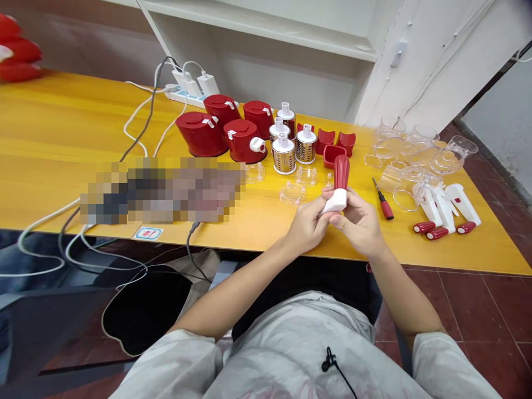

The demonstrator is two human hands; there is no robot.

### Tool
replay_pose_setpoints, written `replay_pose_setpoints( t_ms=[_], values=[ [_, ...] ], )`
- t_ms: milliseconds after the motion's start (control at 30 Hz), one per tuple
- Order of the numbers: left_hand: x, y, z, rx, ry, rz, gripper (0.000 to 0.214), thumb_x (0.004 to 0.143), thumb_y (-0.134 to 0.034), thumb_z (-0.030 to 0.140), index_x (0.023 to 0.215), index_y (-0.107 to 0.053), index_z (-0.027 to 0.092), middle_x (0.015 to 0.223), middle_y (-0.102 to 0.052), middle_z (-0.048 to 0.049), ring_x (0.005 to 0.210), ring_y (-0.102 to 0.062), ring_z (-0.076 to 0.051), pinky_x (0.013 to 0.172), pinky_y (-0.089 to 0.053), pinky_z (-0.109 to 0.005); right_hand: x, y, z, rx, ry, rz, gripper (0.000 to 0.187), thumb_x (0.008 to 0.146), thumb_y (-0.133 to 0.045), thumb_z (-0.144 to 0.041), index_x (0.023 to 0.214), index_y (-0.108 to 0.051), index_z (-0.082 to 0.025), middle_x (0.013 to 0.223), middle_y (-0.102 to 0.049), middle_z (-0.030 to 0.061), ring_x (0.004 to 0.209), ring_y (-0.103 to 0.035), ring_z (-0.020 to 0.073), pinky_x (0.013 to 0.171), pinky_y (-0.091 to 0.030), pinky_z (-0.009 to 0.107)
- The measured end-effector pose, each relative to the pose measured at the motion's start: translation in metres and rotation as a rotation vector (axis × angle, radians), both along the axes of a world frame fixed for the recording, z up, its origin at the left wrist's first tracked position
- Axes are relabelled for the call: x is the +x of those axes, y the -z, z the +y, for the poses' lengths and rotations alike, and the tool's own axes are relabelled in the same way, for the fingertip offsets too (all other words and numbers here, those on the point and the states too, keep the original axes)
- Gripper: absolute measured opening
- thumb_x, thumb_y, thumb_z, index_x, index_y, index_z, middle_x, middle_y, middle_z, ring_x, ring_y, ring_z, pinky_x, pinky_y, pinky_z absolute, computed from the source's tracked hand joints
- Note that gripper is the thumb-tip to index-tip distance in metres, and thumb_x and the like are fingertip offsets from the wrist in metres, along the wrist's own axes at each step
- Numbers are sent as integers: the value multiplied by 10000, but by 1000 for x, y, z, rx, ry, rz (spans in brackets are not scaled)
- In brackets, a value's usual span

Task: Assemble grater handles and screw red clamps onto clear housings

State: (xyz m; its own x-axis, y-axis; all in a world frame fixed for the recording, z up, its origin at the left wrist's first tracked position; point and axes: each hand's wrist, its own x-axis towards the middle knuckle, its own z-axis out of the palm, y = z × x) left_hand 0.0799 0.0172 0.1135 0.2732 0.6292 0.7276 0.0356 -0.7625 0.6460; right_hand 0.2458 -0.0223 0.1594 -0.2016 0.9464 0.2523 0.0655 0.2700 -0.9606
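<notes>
Between my hands I hold a crank handle (pixel 341 176), its ribbed red grip pointing up and its white arm pinched at the base. My left hand (pixel 306 226) closes on the white part from the left. From the right, my right hand (pixel 361 223) grips the same part, thumb in front and fingers behind. Just beyond the handle sits a red square part (pixel 332 155). A screwdriver (pixel 383 200) with a red and black grip lies to the right. Three more white crank handles (pixel 440 213) with red grips rest farther right.
Several red grater bases (pixel 203 134) stand at the back, beside several metal drum graters (pixel 284 155). Transparent plastic housings (pixel 424 147) are heaped at the right; transparent rings (pixel 293 194) lie mid-table. A power strip (pixel 185 97) and cables occupy the left, near a blurred area.
</notes>
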Motion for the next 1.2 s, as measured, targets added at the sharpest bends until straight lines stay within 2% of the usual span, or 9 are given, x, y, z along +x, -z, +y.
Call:
replay_pose_setpoints(
  t_ms=[167,300,433,567,733,867,967,1033,1200],
  values=[
    [-3,-4,5,-143,134,38,528,1178,-595,598,1388,-713,128,903,-760,-51,676,-633,-154,660,-510,-275,10,10,11,-55,-15,12,643,996,-694,-581,1408,-654,-88,1422,-675,108,1298,-661,29,1171,-674,213],
    [-7,-5,9,-224,226,95,454,1141,-631,592,1169,-732,150,709,-676,10,563,-570,-131,579,-446,-258,16,11,15,-105,-24,17,650,1002,-684,-587,1409,-650,-82,1375,-690,103,1282,-668,27,1150,-677,206],
    [-6,-7,6,-137,138,112,347,1132,-597,495,981,-674,192,679,-645,15,555,-536,-132,568,-410,-272,11,11,12,-136,9,31,643,1010,-669,-593,1400,-656,-82,1333,-703,98,1249,-674,19,1135,-676,199],
    [-6,-6,0,-113,67,113,230,1096,-589,386,951,-619,211,677,-595,27,569,-511,-142,593,-392,-290,0,13,5,-137,83,58,629,1010,-669,-588,1388,-663,-85,1345,-701,98,1283,-670,25,1187,-673,221],
    [-6,-5,-1,-155,91,119,218,1089,-608,374,947,-620,210,684,-608,29,574,-511,-137,603,-394,-288,-3,11,1,-144,116,74,624,1009,-670,-590,1366,-668,-78,1314,-708,93,1264,-671,21,1183,-671,219],
    [-2,-8,0,-211,204,92,333,1120,-623,495,1000,-661,187,758,-728,-18,627,-655,-153,627,-510,-274,4,8,2,-148,86,81,625,1015,-653,-610,1327,-672,-69,1222,-715,78,1151,-664,-8,1081,-664,164],
    [-1,-10,0,-386,401,78,469,1104,-682,618,1039,-710,155,844,-805,-77,700,-768,-196,638,-595,-281,8,9,4,-167,62,93,665,1032,-593,-663,1321,-665,-68,1130,-707,65,1027,-631,-35,946,-628,106],
    [-1,-11,1,-466,465,79,521,1104,-681,648,983,-728,144,844,-812,-90,698,-771,-196,639,-597,-277,9,9,5,-192,42,95,673,1034,-586,-667,1326,-660,-66,1091,-700,57,983,-615,-43,905,-612,92],
    [1,-6,1,-352,277,74,492,1107,-648,609,953,-713,146,797,-790,-66,660,-697,-168,657,-513,-271,6,6,9,-236,-7,76,626,1017,-663,-580,1385,-654,-74,1251,-711,83,1178,-672,0,1079,-670,165]
  ],
)
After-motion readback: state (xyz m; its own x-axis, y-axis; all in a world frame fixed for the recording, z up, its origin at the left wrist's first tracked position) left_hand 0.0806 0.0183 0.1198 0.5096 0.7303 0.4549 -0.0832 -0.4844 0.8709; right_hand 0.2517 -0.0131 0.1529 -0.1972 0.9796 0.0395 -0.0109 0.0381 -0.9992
